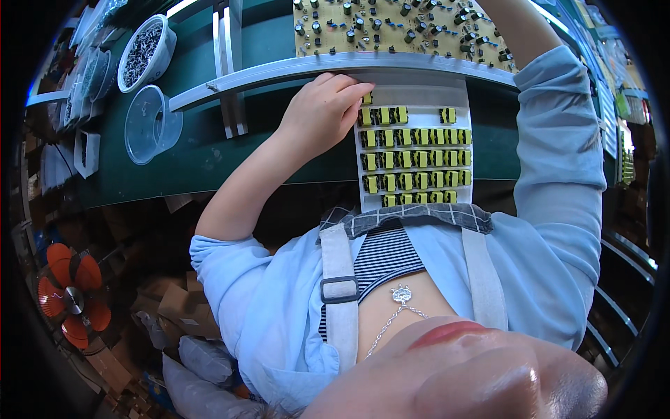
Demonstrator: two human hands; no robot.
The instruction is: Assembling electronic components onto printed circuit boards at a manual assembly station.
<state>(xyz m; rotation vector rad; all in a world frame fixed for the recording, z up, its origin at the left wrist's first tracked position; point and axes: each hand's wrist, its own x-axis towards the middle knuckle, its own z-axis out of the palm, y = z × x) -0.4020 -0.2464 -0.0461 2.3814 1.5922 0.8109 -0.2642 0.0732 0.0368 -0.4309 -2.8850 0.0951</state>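
Note:
My left hand (322, 112) is at the upper left corner of a white tray (419, 94) holding rows of small yellow-and-black transformers (420, 159). Its fingers are curled, with thumb and fingertips closed at a yellow transformer (367, 99) that they partly cover. Several transformers fill the rows nearer my body; the rows by my hand have gaps. My right arm (558, 105) reaches up past the tray to the top edge of the picture, where the hand is out of sight.
A metal rail (272, 74) crosses the green table (209, 157) beyond the tray. Behind it lies a tan circuit board (331, 17) full of components. At left are a tub of small metal parts (143, 56) and a clear plastic tub (150, 129). An orange fan (73, 300) stands lower left.

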